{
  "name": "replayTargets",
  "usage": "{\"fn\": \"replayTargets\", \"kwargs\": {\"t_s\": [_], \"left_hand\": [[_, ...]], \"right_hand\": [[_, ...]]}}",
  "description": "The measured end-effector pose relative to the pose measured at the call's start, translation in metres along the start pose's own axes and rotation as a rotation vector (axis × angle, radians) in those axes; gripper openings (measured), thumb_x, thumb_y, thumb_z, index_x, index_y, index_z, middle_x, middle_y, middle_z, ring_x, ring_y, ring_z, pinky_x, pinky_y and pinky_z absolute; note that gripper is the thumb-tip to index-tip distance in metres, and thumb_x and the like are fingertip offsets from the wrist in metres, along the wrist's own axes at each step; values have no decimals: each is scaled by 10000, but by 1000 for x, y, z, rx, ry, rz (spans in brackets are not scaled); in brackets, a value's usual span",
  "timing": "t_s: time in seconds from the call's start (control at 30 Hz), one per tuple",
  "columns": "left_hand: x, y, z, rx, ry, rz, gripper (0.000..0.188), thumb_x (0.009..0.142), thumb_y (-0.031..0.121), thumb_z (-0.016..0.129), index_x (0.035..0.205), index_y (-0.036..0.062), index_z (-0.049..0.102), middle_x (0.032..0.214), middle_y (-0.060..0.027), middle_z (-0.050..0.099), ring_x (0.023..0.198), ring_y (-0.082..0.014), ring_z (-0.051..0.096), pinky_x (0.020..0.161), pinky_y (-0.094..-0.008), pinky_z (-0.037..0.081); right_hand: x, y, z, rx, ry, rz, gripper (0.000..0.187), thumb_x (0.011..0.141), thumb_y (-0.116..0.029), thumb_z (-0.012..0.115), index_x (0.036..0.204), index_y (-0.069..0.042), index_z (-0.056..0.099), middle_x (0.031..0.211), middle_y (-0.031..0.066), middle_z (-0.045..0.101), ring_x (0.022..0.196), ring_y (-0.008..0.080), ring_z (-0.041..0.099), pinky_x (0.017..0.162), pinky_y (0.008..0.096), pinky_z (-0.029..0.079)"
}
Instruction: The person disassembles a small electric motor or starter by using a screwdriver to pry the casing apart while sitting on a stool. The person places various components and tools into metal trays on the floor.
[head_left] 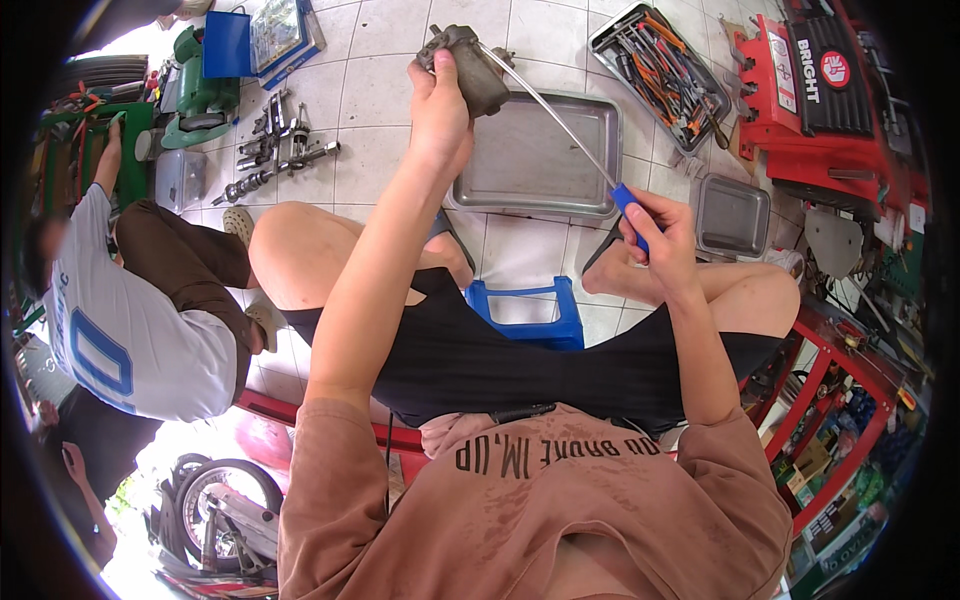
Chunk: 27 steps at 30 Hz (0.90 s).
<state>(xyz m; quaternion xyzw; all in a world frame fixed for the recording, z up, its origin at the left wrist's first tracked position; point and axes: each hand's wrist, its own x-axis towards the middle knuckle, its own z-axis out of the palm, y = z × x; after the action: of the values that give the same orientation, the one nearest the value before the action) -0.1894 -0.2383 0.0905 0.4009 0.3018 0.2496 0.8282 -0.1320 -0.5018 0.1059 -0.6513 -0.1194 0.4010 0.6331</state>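
Note:
My left hand [440, 105] is closed around a grimy grey metal engine part [482, 85], rounded and somewhat like a carburetor, held up beyond my knees. In my right hand [665, 230] is a long screwdriver [628, 200], gripped by its blue handle. Its shaft slants up and left, and the tip meets the upper side of the part; exactly what it touches there is too small to tell. Beneath the part, on the tiled floor, lies a shallow metal tray [530, 165] with nothing in it.
A tool tray [660, 75] full of pliers and screwdrivers lies far right, near a red rack [800, 100]. A smaller metal tray [733, 215] sits below. Metal shafts [285, 145] lie left, near a person in white [140, 320]. A blue stool [530, 305] stands between my legs.

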Motion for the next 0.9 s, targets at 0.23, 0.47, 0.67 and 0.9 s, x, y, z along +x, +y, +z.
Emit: {"fn": "replayTargets", "kwargs": {"t_s": [0.23, 0.47, 0.67, 0.9], "left_hand": [[11, -18, -6, 74, 34, 88, 363, 1007, 281, 383, 1259, 66, 235, 1235, -97, 446, 1075, -200, 510, 956, -378, 427], [25, -47, -14, 147, 137, 65, 303, 1003, 267, 391, 1158, 69, 223, 1182, -138, 438, 1033, -199, 507, 918, -382, 447], [30, -75, -16, 186, 287, -3, 305, 996, 241, 397, 1152, 35, 236, 1200, -173, 436, 1024, -226, 522, 879, -409, 487], [39, -77, -27, -146, 288, -188, 248, 984, 200, 434, 1127, 0, 460, 1111, -147, 505, 1028, -288, 535, 934, -467, 456]], "right_hand": [[2, 13, 4, 594, -207, 285, 303, 908, -156, 519, 1095, 72, 588, 645, 54, 519, 448, 59, 390, 389, 198, 270], [-4, 19, 14, 189, -73, 137, 284, 884, -135, 548, 1096, 49, 595, 657, 68, 542, 453, 100, 445, 412, 220, 316], [-4, 24, 17, -932, 262, -557, 273, 806, -76, 623, 1067, 0, 627, 685, 157, 568, 537, 289, 542, 501, 317, 397], [2, 5, -6, -184, 336, -311, 198, 839, -56, 594, 1028, -7, 625, 757, 60, 622, 666, 91, 562, 601, 245, 442]]}}
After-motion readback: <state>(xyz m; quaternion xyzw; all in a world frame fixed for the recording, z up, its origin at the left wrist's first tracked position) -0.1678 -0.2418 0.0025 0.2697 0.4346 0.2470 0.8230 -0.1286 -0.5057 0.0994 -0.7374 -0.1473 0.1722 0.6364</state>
